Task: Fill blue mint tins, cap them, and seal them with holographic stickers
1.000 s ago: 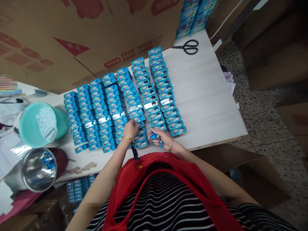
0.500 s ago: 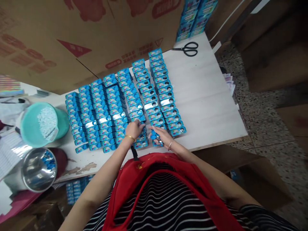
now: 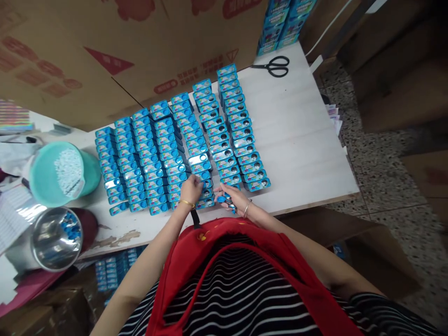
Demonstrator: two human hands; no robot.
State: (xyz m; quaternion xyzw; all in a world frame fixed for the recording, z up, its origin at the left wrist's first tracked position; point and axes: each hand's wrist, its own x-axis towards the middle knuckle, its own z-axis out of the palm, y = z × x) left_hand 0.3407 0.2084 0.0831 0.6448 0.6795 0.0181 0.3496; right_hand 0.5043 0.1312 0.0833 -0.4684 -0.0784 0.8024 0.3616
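Rows of small blue printed tins [image 3: 224,154] stand tightly side by side on the white table. Tins in the left rows have a blue round cap at one end; those in the two right rows show a dark round opening there. My left hand [image 3: 191,190] rests over the near part of the third row from the right, its fingers pressed together on a tin; whatever they pinch is hidden. Close beside it, my right hand [image 3: 237,198] is curled around several small blue caps [image 3: 227,200], above the near end of the second row from the right.
A large cardboard box [image 3: 115,56] borders the back. Black scissors [image 3: 278,66] lie at the back right, near stacked blue packs [image 3: 280,28]. On the left are a teal bucket [image 3: 40,172] of white pieces and a metal bowl [image 3: 47,252] with blue caps.
My left hand has shifted slightly left and away from the right hand, to a tin in the same row. The right hand stays nearly in place with its blue caps.
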